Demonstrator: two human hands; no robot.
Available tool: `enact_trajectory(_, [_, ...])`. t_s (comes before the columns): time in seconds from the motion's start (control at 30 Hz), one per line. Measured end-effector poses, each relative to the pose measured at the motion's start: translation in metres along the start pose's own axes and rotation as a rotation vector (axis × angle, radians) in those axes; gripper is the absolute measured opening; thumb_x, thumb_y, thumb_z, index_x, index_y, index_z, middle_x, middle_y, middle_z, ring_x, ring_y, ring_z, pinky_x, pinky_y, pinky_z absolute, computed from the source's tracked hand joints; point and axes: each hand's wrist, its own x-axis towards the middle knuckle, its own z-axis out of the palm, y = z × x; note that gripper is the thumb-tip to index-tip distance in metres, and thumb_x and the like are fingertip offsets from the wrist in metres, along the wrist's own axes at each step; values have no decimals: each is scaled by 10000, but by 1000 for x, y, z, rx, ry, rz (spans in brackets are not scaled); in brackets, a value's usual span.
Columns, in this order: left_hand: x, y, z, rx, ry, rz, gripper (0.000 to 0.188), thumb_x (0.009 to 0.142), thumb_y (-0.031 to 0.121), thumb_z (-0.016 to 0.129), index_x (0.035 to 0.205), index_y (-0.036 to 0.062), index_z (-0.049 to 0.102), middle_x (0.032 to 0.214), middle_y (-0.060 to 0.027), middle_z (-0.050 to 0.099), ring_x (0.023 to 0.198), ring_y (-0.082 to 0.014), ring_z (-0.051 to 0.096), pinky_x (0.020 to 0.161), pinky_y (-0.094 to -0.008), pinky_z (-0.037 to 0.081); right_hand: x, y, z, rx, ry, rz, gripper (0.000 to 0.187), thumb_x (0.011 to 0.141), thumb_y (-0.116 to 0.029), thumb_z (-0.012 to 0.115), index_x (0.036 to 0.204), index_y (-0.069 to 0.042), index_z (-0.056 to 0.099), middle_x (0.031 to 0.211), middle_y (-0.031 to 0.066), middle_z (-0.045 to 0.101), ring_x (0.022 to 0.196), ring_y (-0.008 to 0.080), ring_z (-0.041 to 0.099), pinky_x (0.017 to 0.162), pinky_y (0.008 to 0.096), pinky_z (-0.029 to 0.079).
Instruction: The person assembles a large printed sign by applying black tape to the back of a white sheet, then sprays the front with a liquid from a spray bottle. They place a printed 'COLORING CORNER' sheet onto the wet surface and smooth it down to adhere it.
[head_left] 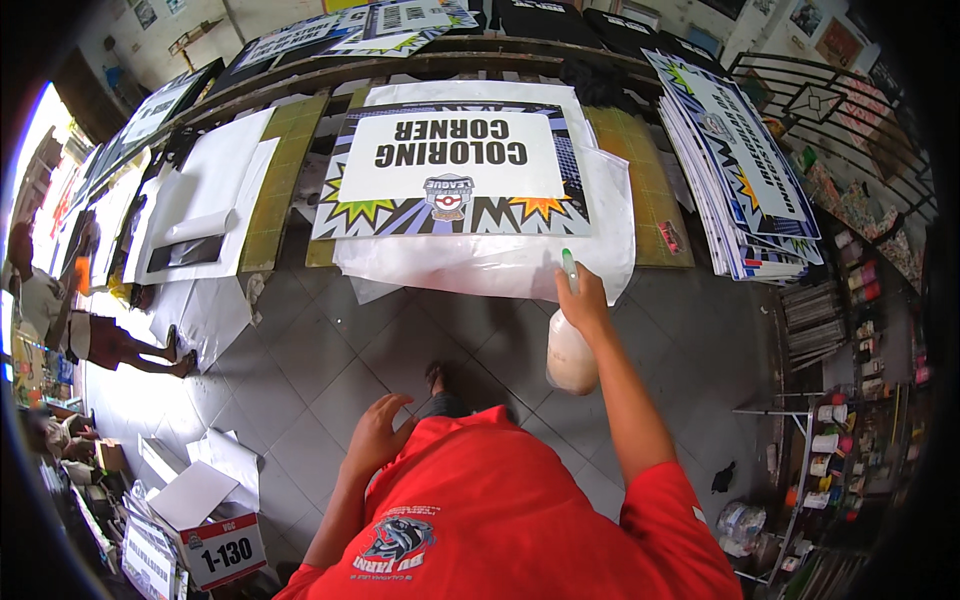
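Observation:
My right hand (583, 300) grips a spray bottle (570, 355) with a green nozzle and a pale rounded body, held at the near edge of the work table. Its nozzle points up toward a white plastic sheet (480, 262) that hangs over the table edge. On that sheet lies a large printed sign (450, 170) with a white panel and colourful burst shapes. My left hand (378, 432) hangs free beside my red shirt, fingers apart and holding nothing.
A stack of printed boards (735, 170) leans at the table's right. White sheets (205, 195) and a yellow-green cutting mat (285, 165) lie at the left. A person (100, 335) crouches on the tiled floor at far left. Shelves of small containers (850, 430) stand at right; boxes (215, 545) lie at lower left.

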Motion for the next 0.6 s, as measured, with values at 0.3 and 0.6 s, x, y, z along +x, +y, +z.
enact_trajectory(0.3, [-27,-49,-39,22,31,4,345,850,173,694,1143,2,631,1106,-182,658,1034,-378,622,895,-424,501,-26,-28,32,8,240,-195,280,935,-265,577,953,7,642,830,249,666,811,461,642,724,520,486])
enact_trajectory(0.6, [-96,-159,-148,-8,176,-214,356,880,225,685,1172,27,633,1196,-181,641,1105,-382,602,945,-428,490,-47,-190,100,345,43,-246,245,971,-135,562,1146,15,645,1016,109,695,855,177,631,763,326,500])
